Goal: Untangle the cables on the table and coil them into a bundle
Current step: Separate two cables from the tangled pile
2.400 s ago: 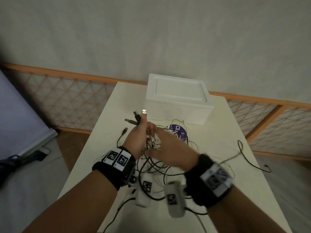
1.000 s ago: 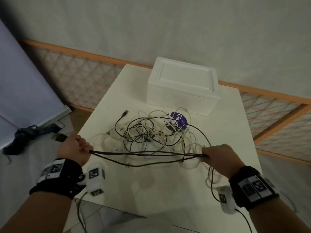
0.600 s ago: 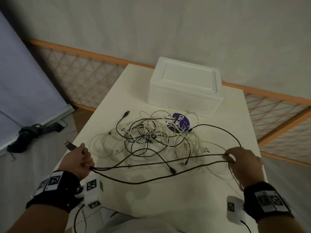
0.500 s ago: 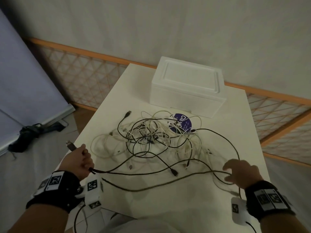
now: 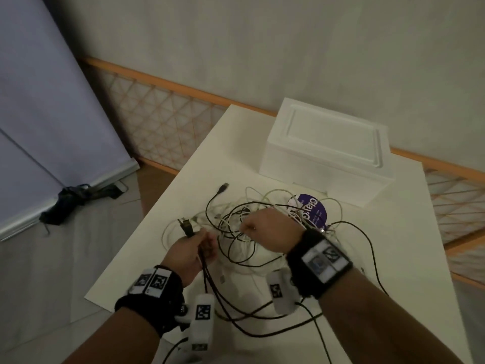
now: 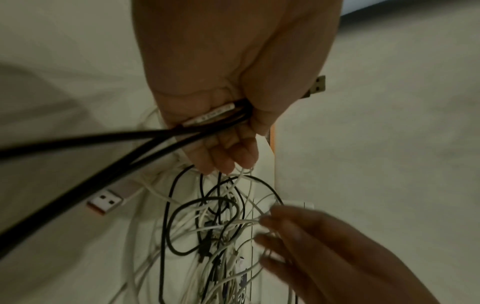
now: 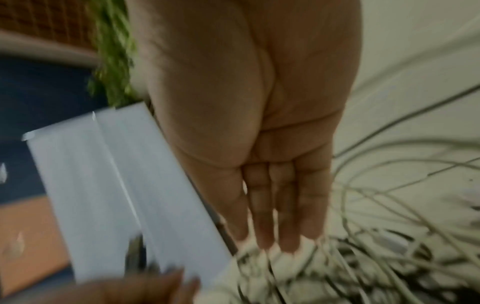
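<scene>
A tangle of white and black cables [image 5: 233, 249] lies mid-table in the head view. My left hand [image 5: 203, 239] grips a bunch of black cables [image 5: 210, 282], with USB plugs [image 5: 185, 227] sticking out above the fist. In the left wrist view the left hand [image 6: 241, 144] pinches these black cables [image 6: 103, 148] together with a white plug. My right hand [image 5: 246, 228] hovers over the tangle with straight fingers. Its fingertips [image 6: 280, 224] touch white strands. The blurred right wrist view shows the right hand [image 7: 272, 240] flat and holding nothing.
A white foam box [image 5: 328, 148] stands at the back of the white table [image 5: 236, 153]. A round purple label [image 5: 312, 211] lies under the cables. One black loop [image 5: 368, 245] trails right. A dark object [image 5: 70, 200] lies on the floor at the left.
The right hand let go of the stretched black cables and moved left onto the tangle. The left hand carried its black cables inward, so both hands now sit close together.
</scene>
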The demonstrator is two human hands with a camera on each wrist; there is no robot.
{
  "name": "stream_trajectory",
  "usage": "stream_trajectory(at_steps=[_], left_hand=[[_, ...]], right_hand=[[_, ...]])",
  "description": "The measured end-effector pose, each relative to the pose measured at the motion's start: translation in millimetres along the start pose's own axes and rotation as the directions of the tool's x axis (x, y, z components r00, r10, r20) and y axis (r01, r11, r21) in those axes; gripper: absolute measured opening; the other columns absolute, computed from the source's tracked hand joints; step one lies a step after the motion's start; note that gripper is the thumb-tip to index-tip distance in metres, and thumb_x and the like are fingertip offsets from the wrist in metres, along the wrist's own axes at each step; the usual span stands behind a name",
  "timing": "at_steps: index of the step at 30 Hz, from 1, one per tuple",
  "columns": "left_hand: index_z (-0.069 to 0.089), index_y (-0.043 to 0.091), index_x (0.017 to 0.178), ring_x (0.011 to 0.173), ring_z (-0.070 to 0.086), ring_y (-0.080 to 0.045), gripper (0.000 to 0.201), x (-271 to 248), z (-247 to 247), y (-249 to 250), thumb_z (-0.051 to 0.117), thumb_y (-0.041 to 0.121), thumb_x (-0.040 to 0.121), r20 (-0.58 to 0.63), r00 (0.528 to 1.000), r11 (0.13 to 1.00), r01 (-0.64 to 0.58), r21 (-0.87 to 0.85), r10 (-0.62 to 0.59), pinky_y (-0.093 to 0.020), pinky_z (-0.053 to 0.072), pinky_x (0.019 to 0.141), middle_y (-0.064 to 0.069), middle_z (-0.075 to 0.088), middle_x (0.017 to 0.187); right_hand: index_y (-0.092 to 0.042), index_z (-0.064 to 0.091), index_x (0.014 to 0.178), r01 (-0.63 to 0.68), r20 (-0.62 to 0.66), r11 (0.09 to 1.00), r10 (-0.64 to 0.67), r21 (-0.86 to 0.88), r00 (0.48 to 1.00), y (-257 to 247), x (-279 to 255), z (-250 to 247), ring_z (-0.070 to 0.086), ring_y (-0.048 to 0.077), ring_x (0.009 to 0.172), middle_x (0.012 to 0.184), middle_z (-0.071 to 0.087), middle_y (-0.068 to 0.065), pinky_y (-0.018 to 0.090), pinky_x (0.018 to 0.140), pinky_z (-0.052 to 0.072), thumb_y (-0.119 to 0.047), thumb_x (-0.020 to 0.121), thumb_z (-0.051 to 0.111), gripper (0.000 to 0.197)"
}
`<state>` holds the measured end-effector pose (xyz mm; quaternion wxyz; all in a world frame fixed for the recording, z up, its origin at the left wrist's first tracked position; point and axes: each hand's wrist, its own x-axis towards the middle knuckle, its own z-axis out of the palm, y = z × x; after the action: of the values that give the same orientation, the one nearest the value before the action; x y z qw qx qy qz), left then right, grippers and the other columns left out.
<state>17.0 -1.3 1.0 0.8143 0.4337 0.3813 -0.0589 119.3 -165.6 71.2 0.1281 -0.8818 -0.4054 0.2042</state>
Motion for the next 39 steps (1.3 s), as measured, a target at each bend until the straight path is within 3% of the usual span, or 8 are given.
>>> stream_trajectory(at_steps=[5,10,17,21,26,28,33,39], left_hand=[[0.060,0.003,0.089,0.055,0.052,-0.018,0.027,13.2,0.9,-0.2,0.041,0.019,0.102,-0.071,0.997,0.999,-0.036,-0.029,0.034,-0.032,0.045,0.060,-0.004,0.055,0.057],[0.057,0.006,0.081,0.036,0.026,-0.009,0.029,20.5,-1.5,1.2,0.044,0.022,0.101,-0.124,0.991,0.999,-0.050,-0.023,0.047,-0.021,0.025,0.040,0.004,0.025,0.044],[0.061,0.006,0.084,0.036,0.035,-0.008,0.027,33.0,3.9,4.6,0.047,0.023,0.100,-0.104,0.994,0.997,0.016,-0.076,-0.023,-0.019,0.030,0.038,-0.002,0.051,0.063],[0.062,0.001,0.093,0.043,0.053,-0.012,0.028,31.8,11.1,5.5,0.043,0.019,0.101,-0.110,0.994,0.995,-0.006,-0.097,-0.005,-0.021,0.039,0.040,-0.010,0.063,0.075],[0.052,0.011,0.072,0.038,0.040,-0.011,0.038,20.9,32.2,30.3,0.042,0.033,0.102,-0.005,0.999,0.972,0.030,-0.233,-0.032,-0.018,0.033,0.038,0.001,0.046,0.050],[0.047,0.015,0.065,0.036,0.035,-0.010,0.042,14.9,45.5,41.9,0.045,0.040,0.099,0.005,1.000,0.975,0.014,-0.220,-0.013,-0.018,0.031,0.038,0.004,0.038,0.045],[0.041,0.017,0.063,0.039,0.027,-0.010,0.042,1.0,79.4,56.3,0.048,0.041,0.098,0.091,0.996,0.975,-0.002,-0.223,0.023,-0.024,0.023,0.047,0.004,0.027,0.047],[0.056,0.009,0.090,0.051,0.041,-0.010,0.012,-3.4,95.1,67.8,0.049,0.014,0.099,0.112,0.985,0.901,-0.074,-0.428,0.134,-0.021,0.039,0.048,0.002,0.042,0.061]], right_hand=[[-0.010,0.057,0.103,0.027,0.046,0.999,-0.026,-0.037,0.999,-8.6,54.1,46.3,0.059,0.030,0.097,0.104,0.064,0.011,0.034,0.077,0.043,-0.025,0.094,0.046,0.021],[-0.015,0.058,0.115,-0.065,0.132,0.924,0.123,-0.377,0.984,14.2,69.7,61.8,0.058,0.032,0.104,0.114,0.061,0.010,0.042,0.079,0.047,-0.016,0.092,0.045,0.026],[-0.023,0.062,0.112,-0.061,0.107,0.923,0.109,-0.379,0.988,35.4,62.0,65.9,0.051,0.029,0.113,0.121,0.054,0.004,0.045,0.086,0.046,-0.032,0.092,0.053,0.024],[-0.022,0.060,0.098,-0.124,-0.119,0.992,0.128,0.038,0.985,34.0,50.9,43.9,0.058,0.025,0.095,0.099,0.058,0.001,0.039,0.080,0.048,-0.024,0.095,0.046,0.014],[-0.015,0.053,0.094,-0.012,-0.360,0.868,0.219,0.497,0.907,16.6,24.0,-20.9,0.056,-0.006,0.073,0.081,0.064,-0.015,0.015,0.067,0.042,-0.019,0.098,0.047,0.008],[-0.010,0.054,0.096,0.086,-0.449,0.846,0.191,0.527,0.873,8.1,10.7,-40.7,0.059,-0.010,0.078,0.082,0.068,-0.013,0.004,0.069,0.039,-0.014,0.098,0.046,0.009],[-0.004,0.053,0.102,0.280,-0.582,0.791,0.115,0.544,0.805,-2.7,-15.6,-60.8,0.062,-0.002,0.076,0.075,0.067,-0.007,0.011,0.077,0.045,-0.007,0.098,0.046,0.008],[-0.023,0.057,0.104,0.113,-0.363,0.924,0.029,0.364,0.931,11.8,-34.4,-41.1,0.061,0.011,0.072,0.070,0.062,-0.012,0.028,0.067,0.050,-0.022,0.097,0.047,0.013]])
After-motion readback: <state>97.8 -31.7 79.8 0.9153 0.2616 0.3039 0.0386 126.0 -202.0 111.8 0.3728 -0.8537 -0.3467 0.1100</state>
